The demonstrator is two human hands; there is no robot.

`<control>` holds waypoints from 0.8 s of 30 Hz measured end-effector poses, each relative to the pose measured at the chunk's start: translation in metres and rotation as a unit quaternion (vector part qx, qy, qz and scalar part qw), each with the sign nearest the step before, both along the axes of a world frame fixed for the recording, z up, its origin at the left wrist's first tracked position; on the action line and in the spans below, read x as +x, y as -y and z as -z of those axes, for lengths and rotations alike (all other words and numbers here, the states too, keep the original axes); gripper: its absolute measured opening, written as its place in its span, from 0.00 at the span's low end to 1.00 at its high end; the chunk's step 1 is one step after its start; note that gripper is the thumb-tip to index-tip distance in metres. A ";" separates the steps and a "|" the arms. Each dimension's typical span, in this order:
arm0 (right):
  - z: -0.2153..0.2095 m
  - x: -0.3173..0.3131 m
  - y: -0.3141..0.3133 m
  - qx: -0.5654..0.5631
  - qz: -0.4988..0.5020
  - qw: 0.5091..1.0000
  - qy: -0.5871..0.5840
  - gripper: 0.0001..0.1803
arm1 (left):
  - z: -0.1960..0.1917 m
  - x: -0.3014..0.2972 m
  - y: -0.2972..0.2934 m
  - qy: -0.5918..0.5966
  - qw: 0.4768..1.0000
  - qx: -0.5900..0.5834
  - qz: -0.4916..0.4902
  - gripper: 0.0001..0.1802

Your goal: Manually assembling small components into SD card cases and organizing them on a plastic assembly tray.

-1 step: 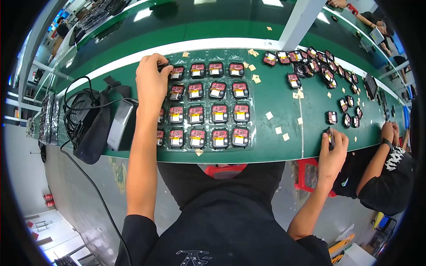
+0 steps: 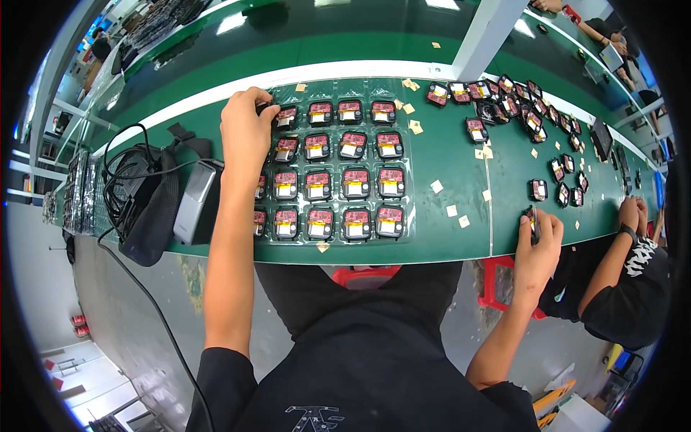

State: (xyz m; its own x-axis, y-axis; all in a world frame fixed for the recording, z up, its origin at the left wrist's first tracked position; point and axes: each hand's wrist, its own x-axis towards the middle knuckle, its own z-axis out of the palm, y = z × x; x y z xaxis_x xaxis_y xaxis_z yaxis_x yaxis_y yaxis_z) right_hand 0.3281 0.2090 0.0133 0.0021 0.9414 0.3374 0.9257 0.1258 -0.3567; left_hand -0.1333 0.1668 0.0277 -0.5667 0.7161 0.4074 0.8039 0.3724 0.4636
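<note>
A clear plastic tray (image 2: 403, 155) on the green bench holds rows of small black square modules with red boards and white-and-yellow labels, such as one module (image 2: 355, 184). My left hand (image 2: 245, 126) reaches to the tray's far left corner, its fingers closed around a black module (image 2: 265, 106) that they partly cover. At the bench's front edge on the right, my right hand (image 2: 541, 241) grips another module (image 2: 533, 225), tilted on its edge between thumb and fingers. A loose module (image 2: 538, 189) lies just beyond that hand. My left forearm hides part of the tray's left column.
More loose modules (image 2: 507, 106) crowd the back right. Small tan paper squares (image 2: 452, 212) are scattered about. Left of the tray lie a silver-grey box (image 2: 198, 204), a black pouch (image 2: 149, 230) and cables. A white post (image 2: 489, 43) rises behind; a co-worker's hand (image 2: 633, 214) is at right.
My right hand has shifted very slightly left, and the module in it has turned a little. My left hand stays in place.
</note>
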 end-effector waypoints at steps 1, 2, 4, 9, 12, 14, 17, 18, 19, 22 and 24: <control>-0.002 -0.005 0.003 -0.001 0.002 1.000 0.000 0.13 | 0.001 0.002 -0.001 0.000 1.000 -0.001 0.002 0.12; -0.006 -0.010 0.007 -0.010 -0.005 1.000 -0.015 0.13 | 0.002 0.004 -0.001 0.015 1.000 -0.015 -0.008 0.12; -0.008 -0.016 0.008 -0.024 -0.014 0.999 -0.035 0.12 | 0.003 0.006 -0.001 0.028 0.999 -0.028 -0.018 0.12; -0.012 -0.030 0.014 -0.017 -0.094 0.992 -0.079 0.11 | 0.005 0.003 0.001 -0.095 0.989 -0.117 -0.004 0.16; -0.015 -0.045 0.021 -0.058 -0.141 0.978 -0.142 0.12 | 0.003 -0.002 0.000 -0.089 0.984 -0.155 0.013 0.17; -0.018 -0.052 0.026 -0.068 -0.160 0.966 -0.190 0.12 | 0.008 -0.002 0.005 -0.125 0.985 -0.121 0.017 0.17; -0.016 -0.055 0.034 -0.088 -0.170 0.952 -0.237 0.15 | -0.003 0.019 0.010 -0.144 0.988 -0.024 0.046 0.17; -0.010 -0.056 0.040 -0.068 -0.201 0.924 -0.317 0.17 | -0.015 0.035 0.013 -0.128 0.989 0.037 0.069 0.17; -0.005 -0.057 0.044 -0.047 -0.232 0.887 -0.396 0.20 | -0.027 0.055 0.020 -0.038 0.990 0.051 0.127 0.17; 0.003 -0.067 0.049 -0.030 -0.330 0.848 -0.413 0.28 | -0.040 0.122 0.049 0.372 0.887 0.039 0.270 0.18; 0.002 -0.076 0.052 -0.026 -0.391 0.819 -0.420 0.31 | -0.030 0.153 0.069 0.556 0.759 0.009 0.338 0.21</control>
State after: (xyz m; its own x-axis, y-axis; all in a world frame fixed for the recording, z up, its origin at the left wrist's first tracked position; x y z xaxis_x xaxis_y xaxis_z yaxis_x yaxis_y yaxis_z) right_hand 0.2522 0.1573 0.0114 -0.3970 0.7789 0.4855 -0.0046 0.5273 -0.8497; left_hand 0.0194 0.0974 0.0573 -0.0730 0.9965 -0.0396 -0.0834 0.0335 0.9960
